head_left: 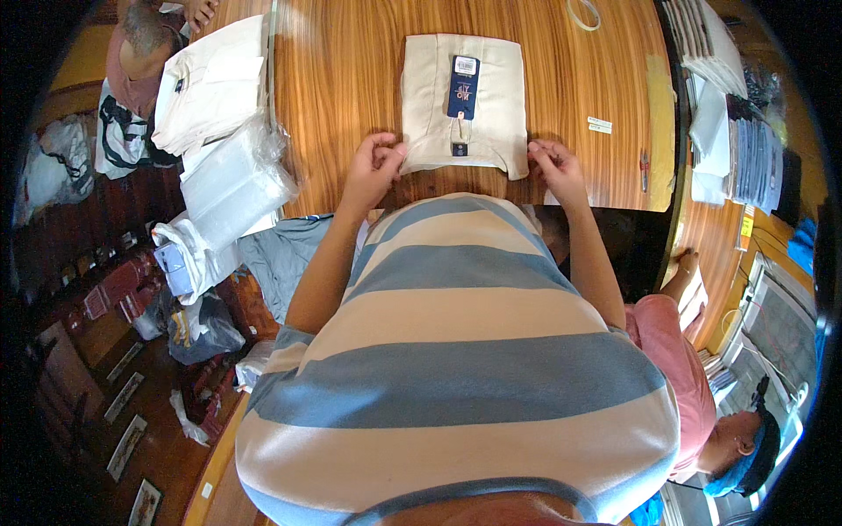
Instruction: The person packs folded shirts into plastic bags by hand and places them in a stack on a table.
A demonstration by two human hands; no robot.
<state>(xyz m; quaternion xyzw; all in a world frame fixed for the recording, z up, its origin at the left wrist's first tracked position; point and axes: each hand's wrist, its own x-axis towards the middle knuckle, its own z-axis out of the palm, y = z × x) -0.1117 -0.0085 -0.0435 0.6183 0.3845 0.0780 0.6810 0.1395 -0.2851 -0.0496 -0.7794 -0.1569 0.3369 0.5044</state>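
Folded cream trousers (421, 96) lie flat on the wood-grain table in front of me, waistband toward my body. A dark blue hang tag (462, 92) with a white sticker rests on them, tied by a loop near a small dark label (460, 149) at the waistband. At the near left corner my left hand (375, 171) pinches the cloth between thumb and fingers. My right hand (560, 174) is closed the same way at the near right corner, which bends down a little.
Plastic-wrapped packets (232, 188) and folded white garments (215, 83) are piled at the table's left. A tape roll (583, 13), white stickers (599, 125) and a pen (645, 171) lie to the right. Stacked garments (754, 162) stand beyond. One person is far left, another in pink (671, 368) near right.
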